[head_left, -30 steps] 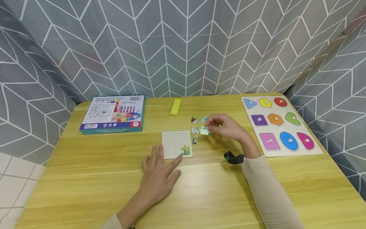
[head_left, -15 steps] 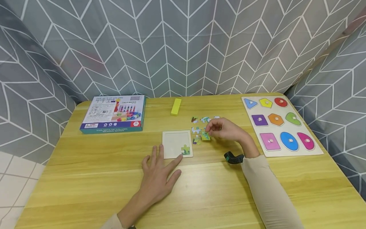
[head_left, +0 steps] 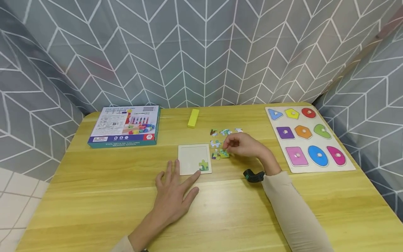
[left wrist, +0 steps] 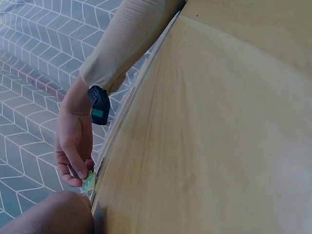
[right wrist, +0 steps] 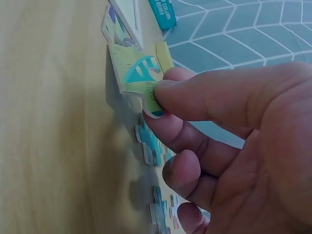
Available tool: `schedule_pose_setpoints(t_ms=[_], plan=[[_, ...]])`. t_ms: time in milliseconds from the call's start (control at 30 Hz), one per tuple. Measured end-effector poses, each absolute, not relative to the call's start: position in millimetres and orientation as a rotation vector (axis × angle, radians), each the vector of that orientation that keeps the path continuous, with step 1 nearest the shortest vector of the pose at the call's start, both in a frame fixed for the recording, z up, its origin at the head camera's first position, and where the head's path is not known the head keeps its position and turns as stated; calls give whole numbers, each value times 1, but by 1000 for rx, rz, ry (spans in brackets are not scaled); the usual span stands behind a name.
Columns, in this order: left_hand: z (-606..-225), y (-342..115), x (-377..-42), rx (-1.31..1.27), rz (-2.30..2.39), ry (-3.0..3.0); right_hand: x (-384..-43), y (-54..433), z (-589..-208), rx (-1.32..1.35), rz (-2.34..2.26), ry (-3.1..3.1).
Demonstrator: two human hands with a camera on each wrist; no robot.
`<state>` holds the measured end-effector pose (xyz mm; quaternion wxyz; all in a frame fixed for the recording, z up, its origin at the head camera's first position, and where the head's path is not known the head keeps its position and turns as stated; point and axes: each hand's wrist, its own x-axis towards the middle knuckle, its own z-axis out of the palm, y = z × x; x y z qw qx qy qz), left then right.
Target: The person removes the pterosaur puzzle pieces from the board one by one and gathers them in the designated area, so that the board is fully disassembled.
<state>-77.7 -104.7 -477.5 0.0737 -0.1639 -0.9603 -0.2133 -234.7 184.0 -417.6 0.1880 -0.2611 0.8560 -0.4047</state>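
My right hand (head_left: 242, 144) pinches a green puzzle piece (right wrist: 134, 73) between thumb and fingertips; the right wrist view shows it tilted just above the table. Beside it lies a green and purple puzzle piece (head_left: 216, 154). My left hand (head_left: 172, 192) lies flat with fingers spread, its fingertips touching the lower edge of a square wooden puzzle tray (head_left: 189, 158). One green puzzle piece (head_left: 204, 165) sits in the tray's lower right corner. Beyond the right hand are more loose pieces, among them a blue and white piece (head_left: 215, 144) and a dark-leafed piece (head_left: 213, 132).
A boxed toy set (head_left: 124, 126) lies at the back left. Near the back edge is a yellow block (head_left: 193, 118). A shape-knob board (head_left: 308, 140) covers the right side of the table (head_left: 226, 217). Grey patterned curtains (head_left: 201, 52) hang behind the table.
My right hand has drawn the green puzzle piece slightly toward me and left, next to the green and purple piece. More loose pieces show behind it. The left hand stays put.
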Motion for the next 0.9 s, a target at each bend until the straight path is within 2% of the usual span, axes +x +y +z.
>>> schedule_pose_setpoints(t_ms=[900], plan=[[-479, -105, -76, -492, -637, -2888, -215, 202, -426, -716, -973, 2723]])
